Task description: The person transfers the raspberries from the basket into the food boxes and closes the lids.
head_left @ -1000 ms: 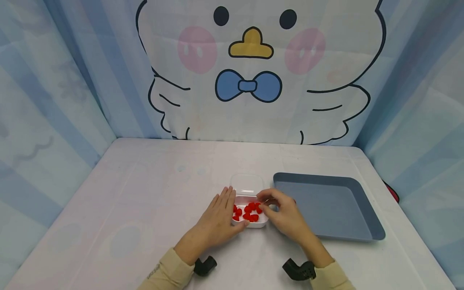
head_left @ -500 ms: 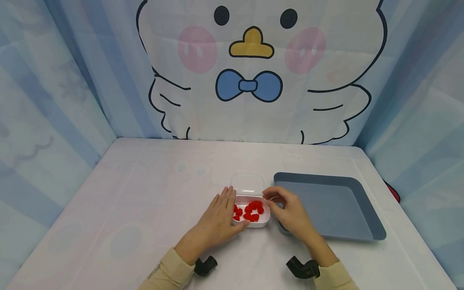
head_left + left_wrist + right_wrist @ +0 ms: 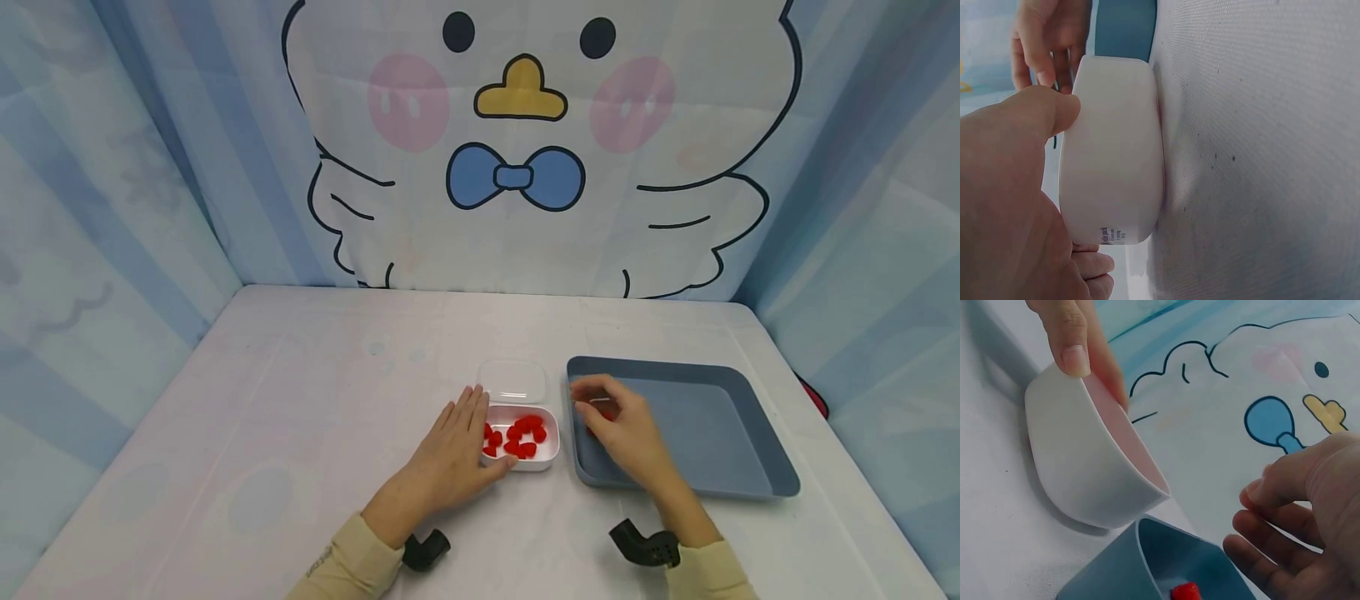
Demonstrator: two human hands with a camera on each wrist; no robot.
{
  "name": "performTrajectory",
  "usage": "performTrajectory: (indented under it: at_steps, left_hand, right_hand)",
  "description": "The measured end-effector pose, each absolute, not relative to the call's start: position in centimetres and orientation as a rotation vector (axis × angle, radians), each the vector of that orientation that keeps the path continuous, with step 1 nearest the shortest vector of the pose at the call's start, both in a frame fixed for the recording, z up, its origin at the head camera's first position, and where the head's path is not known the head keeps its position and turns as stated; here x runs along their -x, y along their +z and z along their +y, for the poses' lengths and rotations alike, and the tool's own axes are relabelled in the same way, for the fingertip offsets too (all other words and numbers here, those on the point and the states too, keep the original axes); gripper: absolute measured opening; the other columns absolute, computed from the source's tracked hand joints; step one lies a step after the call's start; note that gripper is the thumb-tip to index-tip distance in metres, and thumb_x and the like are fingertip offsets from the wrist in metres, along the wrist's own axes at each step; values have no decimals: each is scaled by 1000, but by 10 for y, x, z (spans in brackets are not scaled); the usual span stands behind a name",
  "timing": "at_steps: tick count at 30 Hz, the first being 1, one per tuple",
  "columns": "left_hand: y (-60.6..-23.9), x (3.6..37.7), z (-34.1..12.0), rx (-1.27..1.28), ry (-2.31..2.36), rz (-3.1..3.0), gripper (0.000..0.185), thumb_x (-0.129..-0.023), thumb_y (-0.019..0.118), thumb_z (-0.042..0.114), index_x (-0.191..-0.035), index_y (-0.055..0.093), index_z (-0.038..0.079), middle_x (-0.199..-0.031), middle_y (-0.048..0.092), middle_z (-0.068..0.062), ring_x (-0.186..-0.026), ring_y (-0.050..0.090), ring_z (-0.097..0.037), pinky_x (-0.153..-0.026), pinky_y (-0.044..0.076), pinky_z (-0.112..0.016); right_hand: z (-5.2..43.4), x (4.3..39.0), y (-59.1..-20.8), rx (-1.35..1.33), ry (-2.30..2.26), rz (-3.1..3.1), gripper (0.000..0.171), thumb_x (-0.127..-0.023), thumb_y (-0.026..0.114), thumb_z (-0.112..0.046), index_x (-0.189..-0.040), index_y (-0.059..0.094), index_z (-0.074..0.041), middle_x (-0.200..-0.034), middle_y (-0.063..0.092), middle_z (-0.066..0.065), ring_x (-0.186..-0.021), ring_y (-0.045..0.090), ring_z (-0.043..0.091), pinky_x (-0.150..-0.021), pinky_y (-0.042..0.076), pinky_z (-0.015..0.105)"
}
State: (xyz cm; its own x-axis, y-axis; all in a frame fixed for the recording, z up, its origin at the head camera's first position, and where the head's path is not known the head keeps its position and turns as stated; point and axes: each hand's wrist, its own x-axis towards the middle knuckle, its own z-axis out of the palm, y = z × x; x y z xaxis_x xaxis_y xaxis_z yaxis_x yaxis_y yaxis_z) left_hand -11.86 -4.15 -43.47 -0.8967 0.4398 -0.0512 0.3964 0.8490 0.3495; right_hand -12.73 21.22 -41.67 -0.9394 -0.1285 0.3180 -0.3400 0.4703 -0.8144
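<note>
In the head view a small white box [image 3: 551, 457] holds several small red pieces [image 3: 528, 450]. My left hand [image 3: 448, 454] rests along its left side, fingers straight, thumb across the front rim; the left wrist view shows the thumb [image 3: 1063, 115] on the box's edge. My right hand [image 3: 624, 429] hovers over the left part of a blue-grey tray [image 3: 712, 442]. Its fingers are bent, with thumb and index finger near each other. Whether anything sits between them is hidden. One red piece [image 3: 1186, 591] lies in the tray in the right wrist view.
A clear plastic lid [image 3: 513, 382] lies behind the white box. White cloth [image 3: 300, 400] covers the table. Blue patterned curtains [image 3: 112, 208] stand at the sides, and a cartoon-printed cloth [image 3: 517, 250] hangs at the back.
My right hand has moved right, from above the white box to over the tray's left part. The left hand and the box have stayed in place.
</note>
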Motion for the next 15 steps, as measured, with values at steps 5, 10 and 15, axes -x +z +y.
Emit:
performTrajectory:
  at_steps: [5,10,15]
  left_hand:
    - [-435,118,-41,-647,507,2894,97,-89,60,59,-157,19,3,-166,18,-12,-155,14,-29,-124,18,-49]
    - [-435,119,-41,-656,509,2897,97,-89,61,58,-157,20,3,-166,19,-13,-155,15,-30,-124,19,-50]
    - [-435,119,-41,-663,511,2897,96,-89,61,57,-157,21,2,-165,20,-14,-154,17,-31,-124,21,-50]
  right_hand:
    - [221,129,-417,-390,1431,-2491,21,-94,62,0,-114,66,-4,-106,69,10,-95,65,8,-82,53,12]
    - [230,130,-418,-357,1385,-2515,21,-95,61,-1,-116,64,-1,-109,68,9,-98,62,4,-85,50,9]
    - [237,130,-417,-318,1347,-2536,22,-95,62,-3,-117,64,-2,-110,69,8,-98,62,4,-83,51,9]
